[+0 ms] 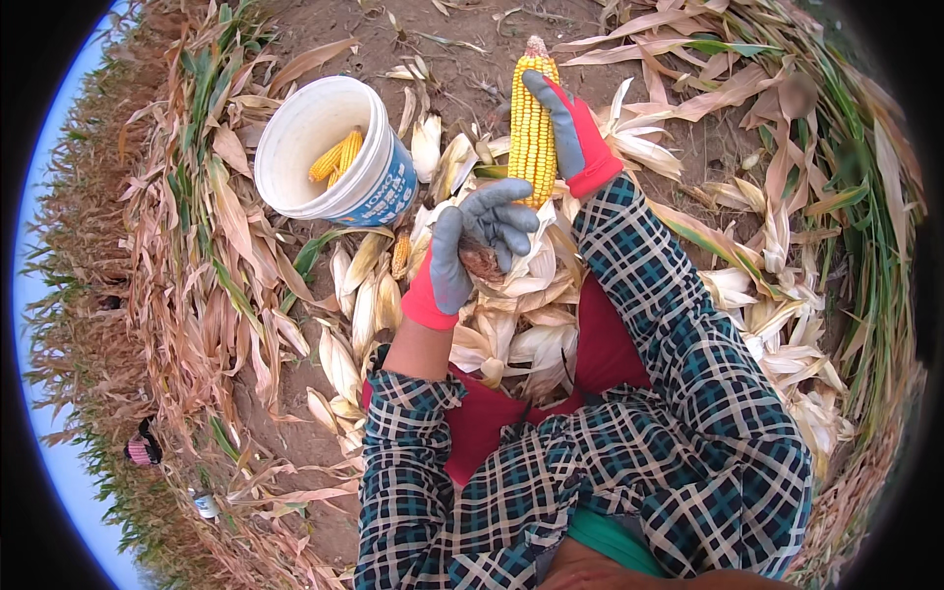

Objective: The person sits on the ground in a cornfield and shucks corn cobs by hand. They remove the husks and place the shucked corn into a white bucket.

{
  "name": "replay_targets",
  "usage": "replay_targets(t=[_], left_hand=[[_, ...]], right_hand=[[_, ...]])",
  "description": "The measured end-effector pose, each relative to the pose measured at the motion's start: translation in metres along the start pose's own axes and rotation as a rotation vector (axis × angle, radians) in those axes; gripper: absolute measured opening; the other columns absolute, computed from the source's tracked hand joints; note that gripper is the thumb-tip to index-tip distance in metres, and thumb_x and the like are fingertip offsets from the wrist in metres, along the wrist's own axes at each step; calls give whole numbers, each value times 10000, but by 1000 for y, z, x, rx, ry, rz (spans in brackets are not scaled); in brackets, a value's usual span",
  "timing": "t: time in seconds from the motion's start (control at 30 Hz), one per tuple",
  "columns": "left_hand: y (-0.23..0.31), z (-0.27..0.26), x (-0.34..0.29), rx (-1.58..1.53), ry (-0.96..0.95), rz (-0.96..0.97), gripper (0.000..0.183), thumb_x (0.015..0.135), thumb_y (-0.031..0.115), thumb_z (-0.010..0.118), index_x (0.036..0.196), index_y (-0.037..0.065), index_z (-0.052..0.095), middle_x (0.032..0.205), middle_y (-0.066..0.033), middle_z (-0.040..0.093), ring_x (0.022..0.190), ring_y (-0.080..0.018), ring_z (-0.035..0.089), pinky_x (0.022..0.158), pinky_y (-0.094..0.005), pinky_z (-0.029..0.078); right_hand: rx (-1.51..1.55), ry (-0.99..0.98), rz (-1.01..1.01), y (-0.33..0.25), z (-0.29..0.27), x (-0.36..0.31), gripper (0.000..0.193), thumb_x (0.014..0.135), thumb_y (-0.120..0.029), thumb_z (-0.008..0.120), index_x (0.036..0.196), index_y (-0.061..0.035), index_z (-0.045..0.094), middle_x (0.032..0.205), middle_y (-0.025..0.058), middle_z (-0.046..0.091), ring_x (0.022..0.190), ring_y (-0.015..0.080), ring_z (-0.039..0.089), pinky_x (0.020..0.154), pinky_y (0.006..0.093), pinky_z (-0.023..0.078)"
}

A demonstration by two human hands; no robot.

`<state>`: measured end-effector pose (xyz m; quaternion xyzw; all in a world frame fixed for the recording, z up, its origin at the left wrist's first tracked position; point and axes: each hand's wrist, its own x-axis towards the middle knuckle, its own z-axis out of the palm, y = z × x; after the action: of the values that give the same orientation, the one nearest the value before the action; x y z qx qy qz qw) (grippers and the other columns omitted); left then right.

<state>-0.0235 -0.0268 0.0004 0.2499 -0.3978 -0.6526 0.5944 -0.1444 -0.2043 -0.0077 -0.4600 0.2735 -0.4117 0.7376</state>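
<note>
My right hand (pixel 575 133), in a grey glove with a red cuff, grips a husked yellow corn cob (pixel 532 138). The cob points away from me, its pale stalk end farthest. Close to its near end is my left hand (pixel 477 236), gloved alike, its fingers bent inward. A brownish patch shows inside those fingers; whether it is dry corn silk or the stained glove palm I cannot make out. Pale corn husks (pixel 536 344) lie heaped beneath both hands. To the left, a white bucket (pixel 280 187) with a blue label holds a few yellow cobs (pixel 339 157).
Another partly husked cob (pixel 400 254) lies among the husks beside the bucket. Dry stalks and leaves (pixel 231 265) form a row on the left, and greener stalks (pixel 875 177) curve along the right. Brown soil (pixel 462 69) shows beyond the hands. Standing corn rises at far left.
</note>
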Motion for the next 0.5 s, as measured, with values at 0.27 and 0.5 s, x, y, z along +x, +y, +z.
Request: replay_targets(t=[0.27,0.5], left_hand=[[-30,-25,8,377,500,89,596,881,243,660,1377,37,401,1289,-81,504,1153,-172,504,994,-326,395],[2,-38,-2,123,731,429,390,859,145,657,1200,12,522,996,-56,620,910,-159,611,845,-300,488]], right_hand=[[-207,-224,-127,30,48,-31,500,944,-420,560,1241,-18,534,1108,68,606,1025,120,557,903,280,442],[-152,-585,-81,49,67,-40,640,884,-243,668,1392,-17,351,1344,87,476,1260,149,429,1055,306,346]])
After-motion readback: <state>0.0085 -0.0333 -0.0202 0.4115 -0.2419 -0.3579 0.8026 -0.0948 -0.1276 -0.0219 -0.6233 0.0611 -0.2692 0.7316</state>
